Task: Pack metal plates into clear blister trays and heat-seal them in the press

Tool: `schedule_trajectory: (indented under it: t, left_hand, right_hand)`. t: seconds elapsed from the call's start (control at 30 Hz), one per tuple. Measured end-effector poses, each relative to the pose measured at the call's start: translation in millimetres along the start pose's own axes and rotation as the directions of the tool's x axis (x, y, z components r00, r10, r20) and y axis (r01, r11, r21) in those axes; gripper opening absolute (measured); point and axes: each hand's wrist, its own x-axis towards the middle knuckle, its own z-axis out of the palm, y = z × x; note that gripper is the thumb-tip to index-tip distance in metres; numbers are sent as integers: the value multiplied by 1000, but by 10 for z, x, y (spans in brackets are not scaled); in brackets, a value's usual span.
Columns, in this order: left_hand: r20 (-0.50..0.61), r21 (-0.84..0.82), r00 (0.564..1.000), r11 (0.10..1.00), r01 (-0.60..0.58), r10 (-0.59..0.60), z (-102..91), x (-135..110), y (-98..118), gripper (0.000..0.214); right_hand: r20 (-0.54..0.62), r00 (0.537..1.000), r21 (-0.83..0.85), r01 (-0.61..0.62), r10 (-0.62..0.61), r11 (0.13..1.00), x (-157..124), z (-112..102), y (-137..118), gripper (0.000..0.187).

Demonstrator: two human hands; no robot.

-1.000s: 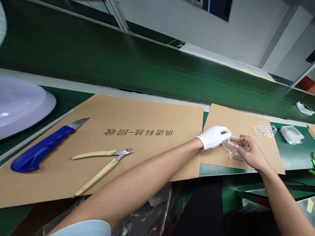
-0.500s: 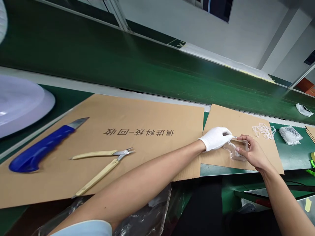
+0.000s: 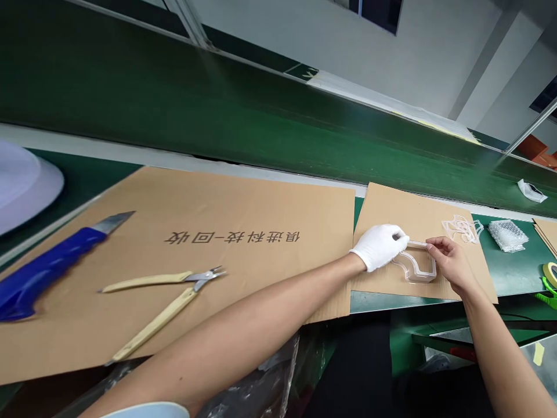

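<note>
A clear plastic part point(image 3: 409, 273) with a curved, stepped rim is held over the right-hand cardboard sheet point(image 3: 400, 212). My left hand point(image 3: 379, 248), in a white glove, has its thumb and fingers closed at the part's upper left edge. Bare, my right hand point(image 3: 452, 264) pinches the upper right corner of the rim between thumb and fingers. Beyond my right hand, a small heap of thin whitish trimmed strips point(image 3: 463, 229) lies on the same sheet.
On the larger cardboard sheet point(image 3: 261, 203) lie side cutters point(image 3: 191, 284) with yellowish handles, jaws spread, and a blue-handled knife point(image 3: 56, 270). Bubble wrap point(image 3: 508, 235), a tape roll point(image 3: 550, 273) and green-handled scissors point(image 3: 547, 297) are to the right. A pale rounded object point(image 3: 26, 186) stands at left.
My right fingers have shifted from the right side of the plastic part up to its top right corner. My left hand keeps its hold. The whole view has swung slightly right.
</note>
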Motion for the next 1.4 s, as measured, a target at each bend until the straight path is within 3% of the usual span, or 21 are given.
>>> schedule_trajectory:
  t: [0.17, 0.4, 0.57, 0.67, 0.7, 0.77, 0.83, 0.9, 1.0, 1.1, 1.33, 1.4]
  left_hand:
    - [21, -10, 1000, 1000, -13, 13, -20, -20, 2, 27]
    - [151, 58, 987, 996, -64, 55, -60, -37, -22, 36]
    - [223, 39, 975, 999, -16, 7, -71, 24, -15, 40]
    - [152, 67, 988, 998, 9, -19, -105, -19, 18, 45]
    - [94, 97, 996, 995, -13, 4, -115, -70, 35, 45]
    - [-10, 216, 986, 963, -162, 168, -114, -229, 71, 40]
    - [0, 370, 917, 852, -370, 398, -70, -429, 103, 32]
    - [98, 473, 847, 724, -502, 523, 10, -612, 118, 30]
    - [182, 545, 826, 645, -536, 533, 138, -755, 108, 35]
    - [198, 572, 832, 628, -527, 518, 205, -748, 103, 34]
    - [337, 714, 791, 409, -568, 511, 210, -674, 137, 27]
    - [342, 721, 789, 395, -569, 511, 206, -675, 125, 28]
  right_hand:
    - [17, 995, 139, -96, 94, 986, -214, -124, -21, 59]
    - [120, 981, 275, -180, 152, 944, -417, -165, 171, 54]
    - [39, 992, 331, -130, 124, 935, -470, -131, 240, 55]
    - [-17, 998, 331, -56, 65, 942, -709, -166, 294, 51]
    - [-46, 999, 295, -13, 28, 955, -813, -171, 327, 47]
    - [-102, 989, 146, 124, -110, 981, -1013, -149, 400, 38]
    - [-116, 946, -61, 298, -303, 953, -1162, -76, 450, 31]
    - [-91, 884, -247, 427, -459, 870, -1231, 38, 452, 34]
    - [-21, 835, -473, 476, -550, 742, -1203, 209, 395, 46]
    - [28, 850, -604, 433, -525, 669, -1126, 308, 355, 49]
    - [52, 852, -741, 382, -521, 552, -1068, 365, 380, 54]
    - [64, 854, -747, 384, -516, 542, -1072, 376, 360, 56]
